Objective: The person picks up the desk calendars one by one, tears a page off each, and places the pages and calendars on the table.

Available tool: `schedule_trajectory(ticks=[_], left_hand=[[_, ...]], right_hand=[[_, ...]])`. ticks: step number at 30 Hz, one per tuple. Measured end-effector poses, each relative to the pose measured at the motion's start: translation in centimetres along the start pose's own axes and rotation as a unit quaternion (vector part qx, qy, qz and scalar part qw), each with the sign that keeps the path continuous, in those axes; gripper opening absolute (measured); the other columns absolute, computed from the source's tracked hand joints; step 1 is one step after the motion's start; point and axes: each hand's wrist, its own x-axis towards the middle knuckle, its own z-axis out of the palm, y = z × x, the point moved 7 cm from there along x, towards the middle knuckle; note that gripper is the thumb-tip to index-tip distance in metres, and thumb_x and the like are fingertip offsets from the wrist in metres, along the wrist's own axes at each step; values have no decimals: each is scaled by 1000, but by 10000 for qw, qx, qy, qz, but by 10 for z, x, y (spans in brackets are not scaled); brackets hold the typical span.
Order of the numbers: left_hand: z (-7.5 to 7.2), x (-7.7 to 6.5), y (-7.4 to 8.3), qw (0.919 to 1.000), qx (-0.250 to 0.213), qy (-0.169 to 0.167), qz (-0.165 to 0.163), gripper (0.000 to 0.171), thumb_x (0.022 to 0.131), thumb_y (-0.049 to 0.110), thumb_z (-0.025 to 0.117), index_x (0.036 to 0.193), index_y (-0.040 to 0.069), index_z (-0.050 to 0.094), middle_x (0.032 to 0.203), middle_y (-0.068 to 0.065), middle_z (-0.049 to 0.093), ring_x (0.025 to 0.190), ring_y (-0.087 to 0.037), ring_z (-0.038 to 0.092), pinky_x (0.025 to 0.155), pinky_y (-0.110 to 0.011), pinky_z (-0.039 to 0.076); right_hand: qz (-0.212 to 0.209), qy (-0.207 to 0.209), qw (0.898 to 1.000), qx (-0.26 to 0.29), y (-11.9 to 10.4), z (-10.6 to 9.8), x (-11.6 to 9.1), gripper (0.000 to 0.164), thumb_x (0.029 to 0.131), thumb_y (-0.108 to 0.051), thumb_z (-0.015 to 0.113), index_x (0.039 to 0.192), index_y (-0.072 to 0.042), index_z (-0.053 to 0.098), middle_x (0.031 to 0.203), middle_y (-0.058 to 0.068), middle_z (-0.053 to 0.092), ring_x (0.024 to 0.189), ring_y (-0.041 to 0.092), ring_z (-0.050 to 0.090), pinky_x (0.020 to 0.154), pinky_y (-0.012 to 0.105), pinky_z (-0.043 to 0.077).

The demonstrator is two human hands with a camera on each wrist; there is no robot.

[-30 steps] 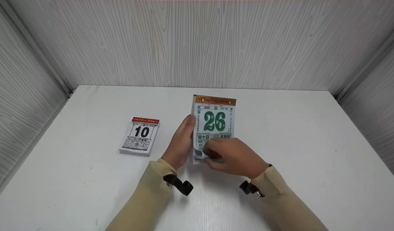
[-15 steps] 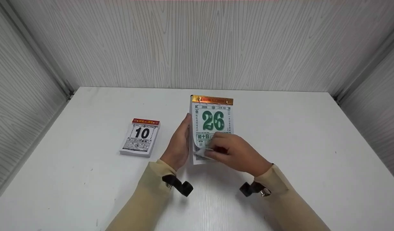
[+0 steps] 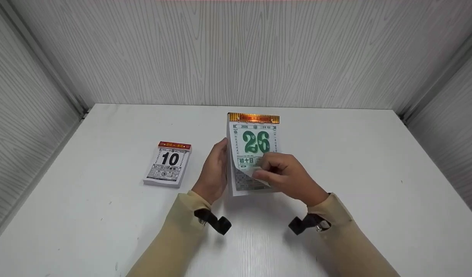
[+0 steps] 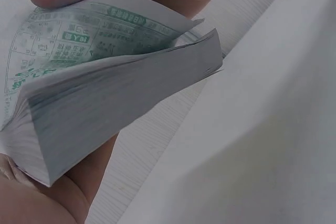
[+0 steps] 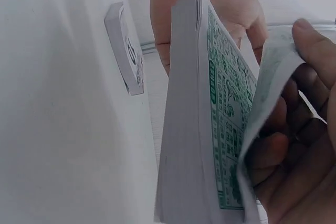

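Observation:
A thick tear-off calendar with a green 26 and a gold-orange header strip is held tilted in the middle of the head view. My left hand grips it along its left side, fingers behind the pad. With thumb and fingers my right hand pinches the lower part of the top page, which curls up off the pad. Beneath it, the right wrist view shows green print on the sheet below. The pad's thick paper edge faces the left wrist camera.
A smaller tear-off calendar with a black 10 and a red header lies on the white table, left of my left hand. Grey wood-grain panels stand behind and at both sides.
My right hand has moved up and to the right with the page's lower edge, peeling more of it back. The held calendar has shifted slightly left. The small calendar stays put.

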Motion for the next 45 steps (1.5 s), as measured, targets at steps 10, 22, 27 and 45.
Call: schedule_trajectory(ticks=[10,22,27,45], left_hand=[[-2,3,-3,9985,440,242,-203,67,101,6,46,162,15,21,164,0,36,150,-19,36,124,-41,28],[-6,1,0,9929,803,812,-346,57,110,25,47,162,23,24,162,7,37,148,-14,39,121,-37,34],[-7,0,2,9918,795,966,-257,51,111,34,46,159,24,29,155,7,46,142,-13,47,118,-38,38],[-8,0,0,9877,1163,1036,-114,49,107,24,58,151,17,38,143,-4,57,131,-22,59,112,-45,45]], right_hand=[[-676,1151,9890,-631,-18,-18,-1,19,98,-5,70,82,-8,59,79,0,50,71,14,47,61,25,40],[-1127,133,9239,-3654,-22,23,-1,76,84,-41,85,146,-12,49,146,7,46,134,22,44,112,36,44],[-1134,599,9066,-4021,-20,21,-2,69,84,-25,79,147,-13,51,149,8,46,137,28,42,114,40,42],[-1255,1531,9639,-1778,-33,-5,-3,14,93,3,68,104,-3,61,134,6,64,125,20,60,100,36,53]])
